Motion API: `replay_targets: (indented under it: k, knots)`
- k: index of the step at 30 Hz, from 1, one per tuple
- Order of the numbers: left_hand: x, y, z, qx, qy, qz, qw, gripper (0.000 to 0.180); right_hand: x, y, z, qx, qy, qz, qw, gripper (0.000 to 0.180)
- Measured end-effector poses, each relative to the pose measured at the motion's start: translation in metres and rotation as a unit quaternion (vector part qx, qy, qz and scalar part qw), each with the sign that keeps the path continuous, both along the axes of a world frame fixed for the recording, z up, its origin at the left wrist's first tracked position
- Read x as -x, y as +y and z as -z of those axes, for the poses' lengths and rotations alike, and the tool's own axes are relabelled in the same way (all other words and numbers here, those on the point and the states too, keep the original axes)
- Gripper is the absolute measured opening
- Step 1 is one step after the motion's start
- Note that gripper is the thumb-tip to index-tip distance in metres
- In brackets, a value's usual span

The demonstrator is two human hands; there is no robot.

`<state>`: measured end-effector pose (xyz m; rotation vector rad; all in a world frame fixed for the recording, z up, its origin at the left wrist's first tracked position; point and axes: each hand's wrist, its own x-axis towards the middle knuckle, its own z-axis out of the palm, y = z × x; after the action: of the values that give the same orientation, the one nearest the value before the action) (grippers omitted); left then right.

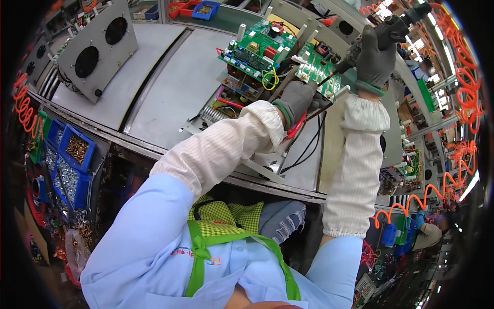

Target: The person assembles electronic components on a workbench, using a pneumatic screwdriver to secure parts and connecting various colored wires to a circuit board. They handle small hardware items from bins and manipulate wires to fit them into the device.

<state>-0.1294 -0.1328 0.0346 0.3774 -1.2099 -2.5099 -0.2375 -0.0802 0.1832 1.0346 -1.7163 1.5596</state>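
My right hand [376, 62], in a grey glove, is wrapped round a black power screwdriver [395, 31]. Its thin bit slants down to the left, with the tip close to a green circuit board [316, 67]. My left hand [298, 100], also gloved, is closed at the near side of that board; its fingertips point right, and what they pinch, if anything, is hidden. Left of it stands a second green board [257, 49] crowded with parts and white posts, with a yellow-green wire loop [269, 78] hanging at its corner. Red and black cables run out below my left hand.
A grey panel with two round fans [98, 49] stands on the metal worktable [170, 92] at the left. Blue bins of brass and silver fasteners [77, 149] sit below the table's left edge. Orange coiled hoses [465, 77] hang at the right, where another person is partly visible.
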Motion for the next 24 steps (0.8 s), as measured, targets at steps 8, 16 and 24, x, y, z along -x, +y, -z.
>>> replay_targets:
  k: [8,16,24]
  knots:
    - [-0.005,0.004,0.003,-0.164,0.033,0.015,0.986,0.034,-0.002,0.008,-0.014,-0.047,-0.166,-0.218,0.961,0.031]
    - [-0.011,0.011,-0.003,-0.157,0.018,0.015,0.987,0.020,-0.013,-0.006,-0.007,0.035,-0.153,-0.170,0.973,0.026]
    - [-0.008,0.018,-0.008,-0.090,0.046,-0.032,0.994,0.021,-0.014,-0.010,-0.001,0.054,-0.154,-0.145,0.976,0.027]
